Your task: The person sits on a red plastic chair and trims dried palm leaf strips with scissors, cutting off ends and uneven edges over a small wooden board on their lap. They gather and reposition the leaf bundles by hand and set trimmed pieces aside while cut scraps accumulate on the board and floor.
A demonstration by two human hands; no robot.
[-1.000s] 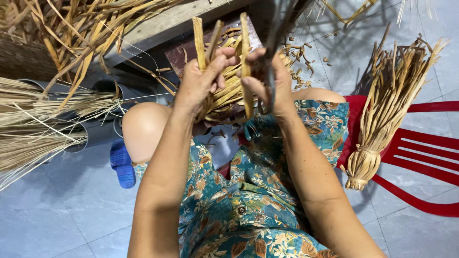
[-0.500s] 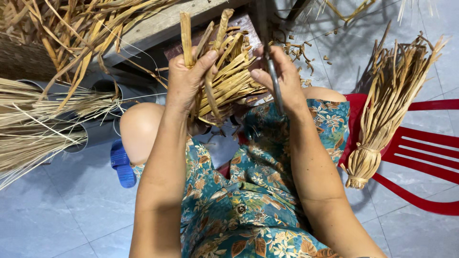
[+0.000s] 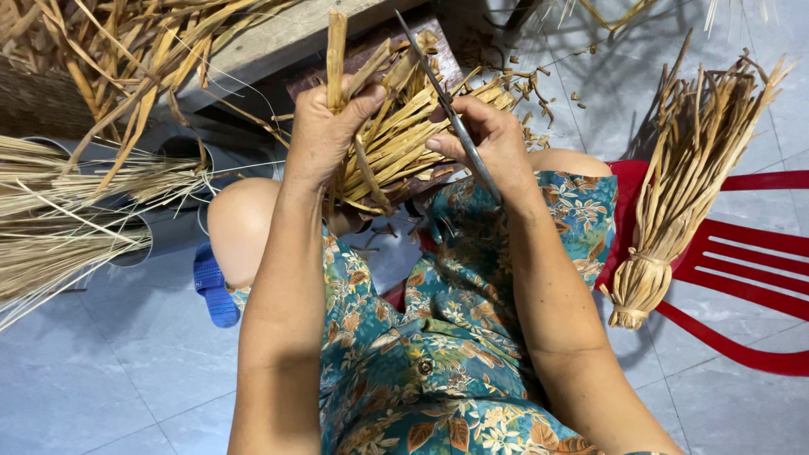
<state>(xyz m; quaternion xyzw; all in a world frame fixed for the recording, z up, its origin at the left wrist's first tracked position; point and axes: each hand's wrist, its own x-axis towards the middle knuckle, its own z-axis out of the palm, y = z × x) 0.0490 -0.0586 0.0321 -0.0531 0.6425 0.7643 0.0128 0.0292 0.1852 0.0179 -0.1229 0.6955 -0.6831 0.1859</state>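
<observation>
Now left hand (image 3: pixel 324 126) grips straw bundle (image 3: pixel 396 143); right hand (image 3: pixel 489 139) holds scissors (image 3: pixel 447 105).

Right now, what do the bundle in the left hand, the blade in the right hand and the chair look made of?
Bundle: dried plant strips, likely reed or palm; tan, matte, fibrous. Blade: probably metal; thin, grey, dull sheen. Chair: seemingly moulded plastic; smooth, glossy red slats.

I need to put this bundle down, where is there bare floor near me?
Bare tiled floor lies below the blue slipper and the loose straw sheaf. Around the bundle in the left hand, strips and offcuts crowd it.
</observation>
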